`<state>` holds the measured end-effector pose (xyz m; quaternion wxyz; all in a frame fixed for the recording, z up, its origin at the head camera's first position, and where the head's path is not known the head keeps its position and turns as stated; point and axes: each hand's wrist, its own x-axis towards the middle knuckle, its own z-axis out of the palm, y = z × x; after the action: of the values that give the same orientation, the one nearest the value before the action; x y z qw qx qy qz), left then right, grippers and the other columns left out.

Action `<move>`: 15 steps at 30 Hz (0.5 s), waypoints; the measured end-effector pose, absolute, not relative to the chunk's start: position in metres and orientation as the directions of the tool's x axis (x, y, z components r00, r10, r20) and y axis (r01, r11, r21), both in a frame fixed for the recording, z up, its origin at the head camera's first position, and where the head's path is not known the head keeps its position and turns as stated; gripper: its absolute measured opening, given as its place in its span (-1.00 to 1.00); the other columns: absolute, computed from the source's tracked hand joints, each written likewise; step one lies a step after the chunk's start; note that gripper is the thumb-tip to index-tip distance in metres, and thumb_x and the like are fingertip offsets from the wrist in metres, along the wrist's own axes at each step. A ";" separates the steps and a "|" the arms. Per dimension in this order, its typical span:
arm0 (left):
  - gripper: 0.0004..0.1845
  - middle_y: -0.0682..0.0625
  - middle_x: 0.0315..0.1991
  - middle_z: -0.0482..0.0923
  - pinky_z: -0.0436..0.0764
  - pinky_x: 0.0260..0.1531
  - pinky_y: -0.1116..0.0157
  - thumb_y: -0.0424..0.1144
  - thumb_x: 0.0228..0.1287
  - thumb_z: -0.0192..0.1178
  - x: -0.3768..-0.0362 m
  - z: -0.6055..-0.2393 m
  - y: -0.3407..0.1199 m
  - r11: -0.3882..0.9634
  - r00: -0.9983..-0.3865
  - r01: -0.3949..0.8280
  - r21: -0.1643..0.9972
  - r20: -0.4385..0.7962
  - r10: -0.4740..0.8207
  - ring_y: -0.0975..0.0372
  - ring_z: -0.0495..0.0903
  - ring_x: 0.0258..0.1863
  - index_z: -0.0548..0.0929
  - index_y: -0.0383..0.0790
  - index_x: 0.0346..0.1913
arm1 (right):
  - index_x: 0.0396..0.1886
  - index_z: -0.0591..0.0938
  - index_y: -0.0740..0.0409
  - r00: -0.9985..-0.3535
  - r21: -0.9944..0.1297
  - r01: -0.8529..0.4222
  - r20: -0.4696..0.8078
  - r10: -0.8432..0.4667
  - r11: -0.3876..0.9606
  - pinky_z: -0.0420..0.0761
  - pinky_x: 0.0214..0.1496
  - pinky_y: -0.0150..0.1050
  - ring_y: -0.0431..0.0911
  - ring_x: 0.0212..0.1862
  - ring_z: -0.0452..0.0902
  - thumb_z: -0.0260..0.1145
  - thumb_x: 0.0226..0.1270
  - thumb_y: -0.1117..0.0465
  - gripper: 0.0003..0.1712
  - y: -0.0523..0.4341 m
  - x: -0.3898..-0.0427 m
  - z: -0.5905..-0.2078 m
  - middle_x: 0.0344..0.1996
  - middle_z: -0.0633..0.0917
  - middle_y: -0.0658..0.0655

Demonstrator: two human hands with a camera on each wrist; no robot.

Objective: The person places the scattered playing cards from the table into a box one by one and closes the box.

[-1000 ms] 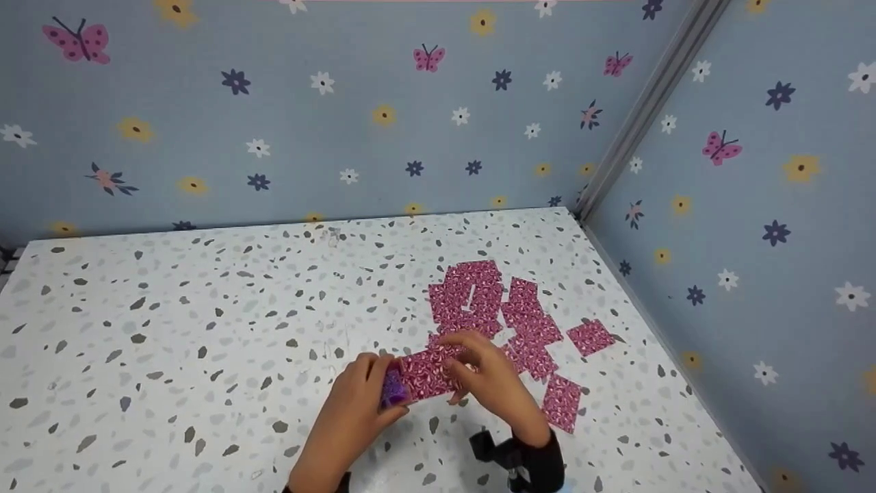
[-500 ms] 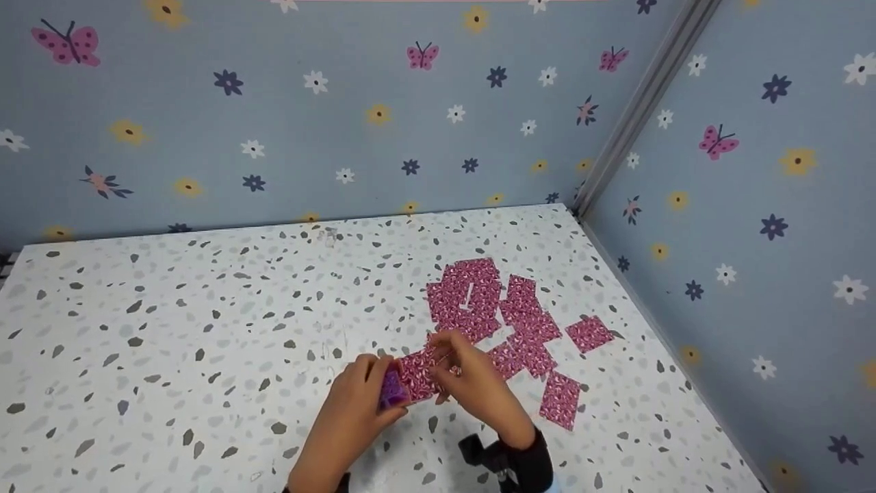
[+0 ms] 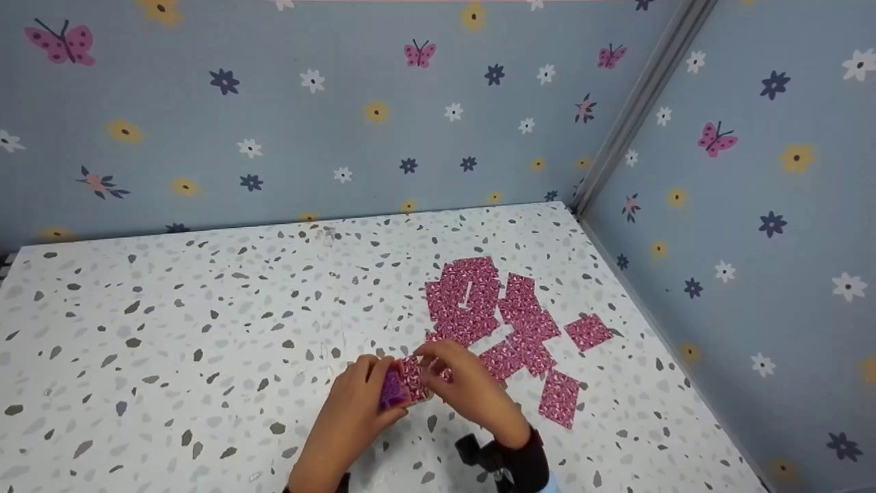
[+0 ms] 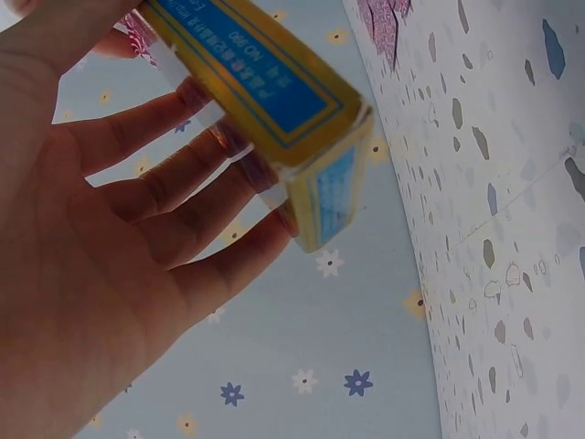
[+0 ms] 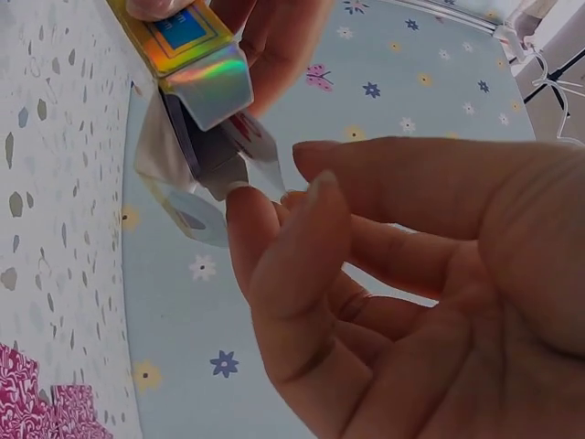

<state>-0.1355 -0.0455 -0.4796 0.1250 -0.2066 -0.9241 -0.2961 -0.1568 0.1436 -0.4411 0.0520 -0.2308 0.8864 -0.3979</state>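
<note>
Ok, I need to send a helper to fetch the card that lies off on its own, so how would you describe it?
Start at the corner where the two flowered walls meet and look down at the speckled table. Pink cards lie spread there. The lone card is the rightmost one, nearest the right wall, and overlaps no other card.

On the table [image 3: 171, 329], a spread of cards [image 3: 506, 322] lies toward the right wall [image 3: 753, 205], several overlapping, one card [image 3: 560, 398] apart at the spread's 5 o'clock. At the spread's 7 o'clock, near the front edge, the left hand [image 3: 356, 404] and right hand [image 3: 465, 387] meet over the table, a box [image 4: 274, 101] between them. The back wall [image 3: 274, 123] stands at 12 o'clock, joining the right wall in a corner.
</note>
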 end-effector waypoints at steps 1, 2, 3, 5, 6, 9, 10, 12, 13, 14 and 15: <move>-0.33 -0.07 -0.13 0.46 0.54 -0.12 0.14 -0.03 -0.18 0.46 -0.136 -0.480 -0.045 0.739 -0.883 0.456 0.496 0.354 0.307 0.15 0.50 -0.18 0.48 -0.21 0.05 | 0.07 0.51 0.21 -0.888 -0.725 -0.366 0.085 -0.452 0.583 0.58 -0.15 -0.37 -0.06 -0.15 0.57 0.22 0.25 0.34 -0.63 0.143 -0.157 -0.441 -0.11 0.59 0.14; -0.33 -0.08 -0.13 0.46 0.54 -0.12 0.14 -0.04 -0.18 0.46 -0.136 -0.480 -0.045 0.738 -0.883 0.456 0.498 0.355 0.307 0.14 0.50 -0.17 0.48 -0.22 0.05 | 0.07 0.52 0.19 -0.887 -0.723 -0.366 0.079 -0.456 0.586 0.57 -0.18 -0.40 -0.08 -0.17 0.57 0.21 0.26 0.33 -0.64 0.143 -0.157 -0.440 -0.13 0.60 0.13; -0.32 -0.08 -0.13 0.47 0.54 -0.11 0.14 -0.04 -0.18 0.46 -0.136 -0.481 -0.045 0.738 -0.883 0.456 0.496 0.355 0.308 0.14 0.50 -0.17 0.48 -0.22 0.05 | 0.08 0.53 0.19 -0.887 -0.725 -0.358 0.068 -0.456 0.589 0.56 -0.19 -0.42 -0.09 -0.18 0.57 0.20 0.27 0.32 -0.64 0.142 -0.158 -0.440 -0.14 0.61 0.13; -0.32 -0.08 -0.13 0.47 0.54 -0.12 0.15 -0.03 -0.17 0.45 -0.136 -0.481 -0.045 0.740 -0.884 0.455 0.495 0.351 0.308 0.14 0.51 -0.17 0.48 -0.23 0.05 | 0.08 0.53 0.18 -0.891 -0.728 -0.339 0.046 -0.452 0.596 0.56 -0.23 -0.44 -0.10 -0.20 0.58 0.19 0.28 0.31 -0.65 0.141 -0.158 -0.440 -0.15 0.63 0.13; -0.32 -0.08 -0.13 0.47 0.54 -0.12 0.15 -0.03 -0.17 0.45 -0.136 -0.482 -0.045 0.742 -0.885 0.454 0.494 0.350 0.308 0.14 0.51 -0.17 0.48 -0.23 0.05 | 0.07 0.54 0.19 -0.893 -0.727 -0.333 0.039 -0.449 0.600 0.56 -0.23 -0.44 -0.11 -0.21 0.59 0.19 0.28 0.31 -0.65 0.141 -0.158 -0.440 -0.16 0.65 0.13; -0.32 -0.09 -0.13 0.47 0.55 -0.12 0.15 -0.02 -0.17 0.45 -0.137 -0.483 -0.045 0.745 -0.885 0.453 0.490 0.347 0.310 0.14 0.51 -0.18 0.48 -0.24 0.06 | 0.05 0.55 0.20 -0.899 -0.723 -0.320 0.028 -0.436 0.613 0.57 -0.19 -0.42 -0.11 -0.21 0.60 0.18 0.29 0.31 -0.68 0.141 -0.159 -0.440 -0.17 0.67 0.13; -0.31 -0.09 -0.13 0.47 0.55 -0.12 0.15 -0.03 -0.17 0.45 -0.137 -0.483 -0.045 0.744 -0.885 0.453 0.491 0.346 0.310 0.15 0.50 -0.19 0.48 -0.24 0.06 | 0.04 0.56 0.20 -0.901 -0.718 -0.320 0.031 -0.432 0.618 0.57 -0.18 -0.41 -0.11 -0.21 0.60 0.18 0.29 0.30 -0.69 0.141 -0.159 -0.439 -0.17 0.67 0.12; -0.31 -0.08 -0.14 0.47 0.55 -0.13 0.15 -0.03 -0.18 0.45 -0.137 -0.483 -0.045 0.743 -0.886 0.452 0.494 0.346 0.309 0.15 0.50 -0.20 0.48 -0.24 0.06 | 0.01 0.57 0.20 -0.903 -0.709 -0.329 0.043 -0.427 0.624 0.57 -0.14 -0.39 -0.12 -0.20 0.59 0.18 0.30 0.29 -0.71 0.141 -0.158 -0.439 -0.18 0.68 0.11; -0.31 -0.08 -0.14 0.47 0.55 -0.13 0.16 -0.03 -0.18 0.45 -0.137 -0.484 -0.045 0.743 -0.886 0.452 0.494 0.346 0.309 0.16 0.50 -0.20 0.48 -0.24 0.06 | 0.00 0.57 0.19 -0.903 -0.708 -0.332 0.049 -0.426 0.624 0.57 -0.14 -0.39 -0.12 -0.21 0.59 0.18 0.30 0.29 -0.72 0.141 -0.158 -0.439 -0.18 0.68 0.11; -0.31 -0.08 -0.15 0.47 0.55 -0.14 0.16 -0.03 -0.18 0.45 -0.137 -0.484 -0.045 0.743 -0.886 0.452 0.494 0.347 0.308 0.16 0.50 -0.21 0.48 -0.24 0.06 | -0.01 0.58 0.19 -0.903 -0.708 -0.335 0.054 -0.426 0.621 0.57 -0.15 -0.39 -0.13 -0.21 0.59 0.18 0.30 0.28 -0.72 0.141 -0.158 -0.439 -0.19 0.68 0.11; -0.31 -0.07 -0.15 0.47 0.55 -0.14 0.16 -0.03 -0.18 0.45 -0.137 -0.484 -0.045 0.743 -0.886 0.451 0.494 0.347 0.308 0.16 0.50 -0.21 0.48 -0.24 0.06 | -0.01 0.58 0.19 -0.903 -0.713 -0.335 0.056 -0.426 0.616 0.57 -0.16 -0.39 -0.13 -0.22 0.60 0.18 0.30 0.29 -0.73 0.141 -0.157 -0.438 -0.20 0.69 0.11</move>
<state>-0.1372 -0.0453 -0.4837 0.1222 -0.2051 -0.9256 -0.2937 -0.1574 0.1409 -0.4384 0.0593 -0.2123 0.8968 -0.3836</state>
